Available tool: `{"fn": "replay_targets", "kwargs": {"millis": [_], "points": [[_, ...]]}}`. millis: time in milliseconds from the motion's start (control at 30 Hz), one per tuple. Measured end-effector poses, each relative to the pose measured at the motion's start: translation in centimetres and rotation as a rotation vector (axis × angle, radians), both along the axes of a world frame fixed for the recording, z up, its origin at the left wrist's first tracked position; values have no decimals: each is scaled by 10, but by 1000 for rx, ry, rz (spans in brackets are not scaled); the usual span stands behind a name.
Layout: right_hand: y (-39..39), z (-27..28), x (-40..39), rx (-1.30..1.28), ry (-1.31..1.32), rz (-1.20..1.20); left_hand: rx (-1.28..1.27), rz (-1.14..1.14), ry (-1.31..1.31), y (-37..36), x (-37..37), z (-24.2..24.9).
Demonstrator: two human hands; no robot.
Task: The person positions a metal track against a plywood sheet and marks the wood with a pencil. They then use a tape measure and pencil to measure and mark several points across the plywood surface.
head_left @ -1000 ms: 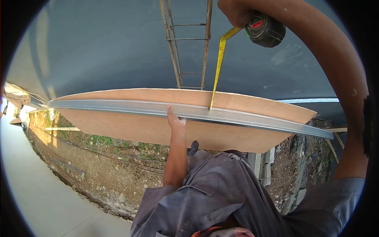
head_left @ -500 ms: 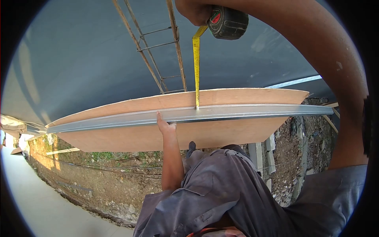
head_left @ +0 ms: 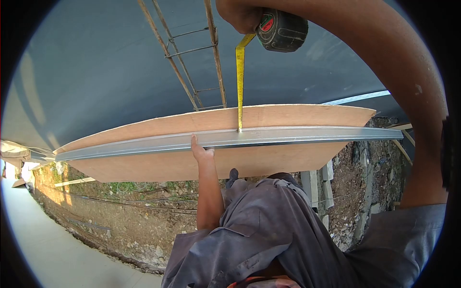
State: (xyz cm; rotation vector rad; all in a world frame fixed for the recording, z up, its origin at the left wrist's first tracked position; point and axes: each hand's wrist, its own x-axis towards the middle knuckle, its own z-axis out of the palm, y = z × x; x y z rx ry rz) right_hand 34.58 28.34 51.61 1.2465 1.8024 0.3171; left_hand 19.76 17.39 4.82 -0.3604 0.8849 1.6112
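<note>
My left hand [head_left: 201, 150] grips the long silver metal channel [head_left: 283, 136] near its middle, with a finger over its top. The channel lies across a wooden board [head_left: 283, 115] that shows on both sides of it. At the top, my right hand [head_left: 245, 17] is wrapped round a black tape measure [head_left: 282, 31]. The yellow tape blade [head_left: 240, 81] bends near the case and runs down to the channel, where its end touches just right of my left hand.
A grey wall [head_left: 110, 62] stands behind the board. Rebar rods with cross ties [head_left: 192, 53] lean at the wall. Below are rubble ground [head_left: 139, 230], concrete blocks [head_left: 328, 187] and a pale floor strip [head_left: 62, 230] at lower left.
The tape measure and my right hand have shifted slightly right and down. My left hand keeps its hold on the channel, and the board sits marginally higher in view.
</note>
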Motion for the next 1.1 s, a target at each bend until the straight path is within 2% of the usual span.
{"fn": "replay_targets", "kwargs": {"millis": [1100], "points": [[-6, -10, -3, 7, 6, -4, 2, 5, -14, -8, 2, -13]]}}
